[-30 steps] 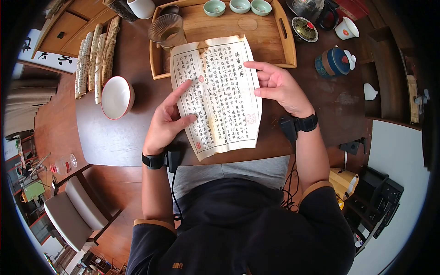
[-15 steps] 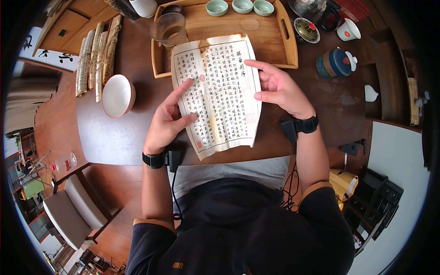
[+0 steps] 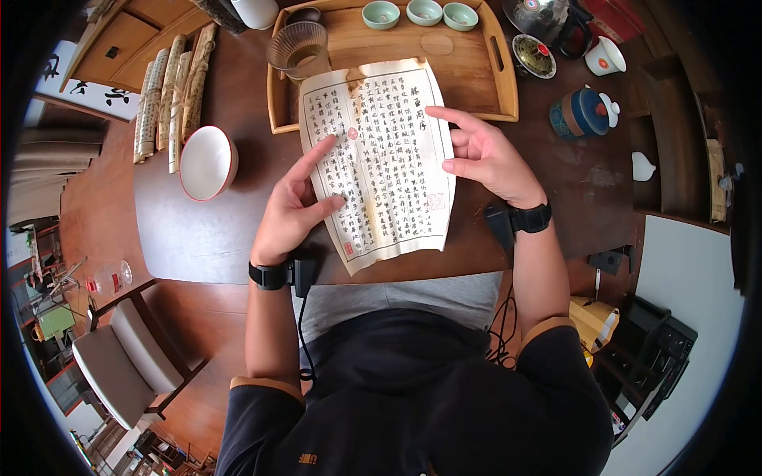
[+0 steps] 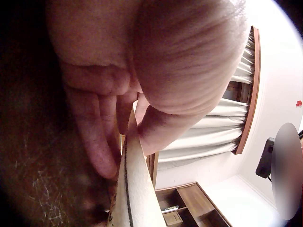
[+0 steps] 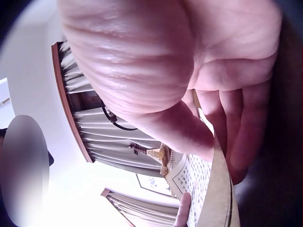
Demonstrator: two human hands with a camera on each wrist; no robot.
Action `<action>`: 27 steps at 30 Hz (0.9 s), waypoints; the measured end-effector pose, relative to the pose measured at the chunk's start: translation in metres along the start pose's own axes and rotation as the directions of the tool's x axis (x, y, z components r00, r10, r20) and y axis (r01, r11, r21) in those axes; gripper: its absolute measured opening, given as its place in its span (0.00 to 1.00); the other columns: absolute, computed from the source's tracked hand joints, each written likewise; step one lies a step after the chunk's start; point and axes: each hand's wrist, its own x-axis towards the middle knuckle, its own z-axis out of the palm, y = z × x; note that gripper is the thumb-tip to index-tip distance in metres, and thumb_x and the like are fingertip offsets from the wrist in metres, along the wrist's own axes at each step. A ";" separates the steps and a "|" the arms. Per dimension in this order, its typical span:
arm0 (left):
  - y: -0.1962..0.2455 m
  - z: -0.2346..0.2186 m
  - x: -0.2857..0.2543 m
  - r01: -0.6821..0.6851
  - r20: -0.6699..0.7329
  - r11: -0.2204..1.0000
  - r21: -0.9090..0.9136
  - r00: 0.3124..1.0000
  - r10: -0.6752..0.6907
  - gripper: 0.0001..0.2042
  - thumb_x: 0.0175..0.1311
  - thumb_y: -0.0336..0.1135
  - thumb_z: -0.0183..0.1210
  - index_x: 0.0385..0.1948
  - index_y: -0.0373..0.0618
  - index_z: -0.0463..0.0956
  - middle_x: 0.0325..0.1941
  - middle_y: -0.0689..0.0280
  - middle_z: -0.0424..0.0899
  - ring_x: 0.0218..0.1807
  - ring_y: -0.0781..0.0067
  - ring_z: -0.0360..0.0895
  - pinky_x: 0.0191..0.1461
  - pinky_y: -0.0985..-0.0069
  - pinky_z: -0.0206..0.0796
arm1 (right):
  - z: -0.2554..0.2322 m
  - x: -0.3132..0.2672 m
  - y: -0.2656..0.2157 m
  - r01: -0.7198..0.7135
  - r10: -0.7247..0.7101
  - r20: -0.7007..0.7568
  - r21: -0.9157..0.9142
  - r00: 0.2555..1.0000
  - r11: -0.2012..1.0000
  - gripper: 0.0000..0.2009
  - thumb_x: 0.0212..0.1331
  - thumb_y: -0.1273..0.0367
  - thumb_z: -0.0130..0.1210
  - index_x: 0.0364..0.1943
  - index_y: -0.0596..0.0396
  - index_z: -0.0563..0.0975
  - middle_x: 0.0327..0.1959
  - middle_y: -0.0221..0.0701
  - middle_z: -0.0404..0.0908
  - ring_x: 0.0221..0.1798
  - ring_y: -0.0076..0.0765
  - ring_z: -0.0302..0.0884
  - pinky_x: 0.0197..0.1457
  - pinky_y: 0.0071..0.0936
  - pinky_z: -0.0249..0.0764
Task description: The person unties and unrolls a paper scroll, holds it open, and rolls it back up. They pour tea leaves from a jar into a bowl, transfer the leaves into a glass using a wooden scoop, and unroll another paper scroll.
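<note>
Here's the inscribed paper sheet [image 3: 389, 178], up in the air on the near side of the wooden tray [image 3: 468, 71], its top overlapping the tray's near edge from overhead! The left hand [image 3: 292, 210] pinches its left edge between thumb and fingers, and the right hand [image 3: 494, 163] grips the opposite edge the same way. Left of the tray sits a red-rimmed white bowl [image 3: 208, 163]; right of it, a blue jar [image 3: 583, 113].
</note>
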 end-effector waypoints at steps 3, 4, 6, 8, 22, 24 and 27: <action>0.000 0.000 0.000 0.000 -0.002 1.000 0.003 1.000 0.000 0.40 0.58 0.12 0.59 0.76 0.38 0.56 0.72 0.59 0.70 0.70 0.72 0.70 0.72 0.73 0.63 | 0.001 0.000 -0.001 0.003 -0.003 -0.014 -0.005 1.000 1.000 0.34 0.61 0.84 0.53 0.74 0.56 0.61 0.57 0.39 0.83 0.55 0.26 0.81 0.61 0.27 0.75; 0.000 0.001 0.000 0.000 -0.001 1.000 0.004 1.000 0.000 0.40 0.58 0.12 0.59 0.76 0.38 0.56 0.72 0.59 0.70 0.70 0.72 0.70 0.72 0.73 0.63 | 0.001 0.000 -0.002 0.002 -0.002 -0.023 0.001 1.000 1.000 0.34 0.61 0.85 0.53 0.74 0.56 0.62 0.57 0.38 0.83 0.55 0.26 0.81 0.61 0.26 0.75; 0.000 0.001 0.000 0.007 -0.012 1.000 -0.001 1.000 -0.007 0.40 0.58 0.11 0.59 0.76 0.38 0.56 0.72 0.59 0.70 0.69 0.72 0.71 0.72 0.72 0.64 | 0.001 0.000 -0.002 0.003 -0.003 -0.027 -0.002 1.000 1.000 0.34 0.61 0.85 0.53 0.74 0.56 0.62 0.57 0.38 0.83 0.55 0.26 0.81 0.61 0.26 0.75; -0.001 0.001 0.000 0.005 -0.011 1.000 0.003 1.000 -0.005 0.40 0.58 0.11 0.59 0.76 0.38 0.56 0.71 0.59 0.71 0.69 0.72 0.71 0.72 0.72 0.64 | 0.001 0.000 -0.002 0.004 -0.004 -0.030 -0.005 1.000 1.000 0.34 0.60 0.85 0.53 0.74 0.56 0.62 0.57 0.38 0.83 0.56 0.26 0.80 0.61 0.27 0.75; 0.001 0.001 0.000 0.008 -0.014 1.000 0.014 1.000 -0.007 0.39 0.58 0.13 0.60 0.75 0.37 0.56 0.71 0.60 0.71 0.69 0.72 0.71 0.71 0.73 0.64 | 0.002 -0.001 -0.003 -0.019 0.019 -0.057 -0.001 0.998 1.000 0.33 0.61 0.84 0.53 0.73 0.58 0.63 0.56 0.37 0.84 0.54 0.25 0.81 0.61 0.26 0.75; 0.001 0.001 0.000 0.029 -0.009 1.000 -0.001 1.000 -0.029 0.39 0.59 0.13 0.60 0.75 0.37 0.56 0.71 0.59 0.71 0.69 0.72 0.71 0.72 0.73 0.64 | 0.001 0.000 -0.002 -0.017 0.017 -0.059 0.000 0.998 1.000 0.32 0.62 0.84 0.53 0.73 0.58 0.63 0.56 0.37 0.84 0.55 0.25 0.81 0.61 0.26 0.75; 0.001 0.000 0.001 0.016 0.009 1.000 0.018 1.000 -0.016 0.39 0.62 0.12 0.59 0.76 0.38 0.54 0.70 0.58 0.73 0.67 0.73 0.73 0.70 0.73 0.65 | 0.001 0.000 -0.002 -0.024 0.023 -0.069 -0.005 0.997 1.000 0.31 0.64 0.83 0.52 0.73 0.59 0.63 0.56 0.38 0.84 0.55 0.26 0.81 0.62 0.27 0.75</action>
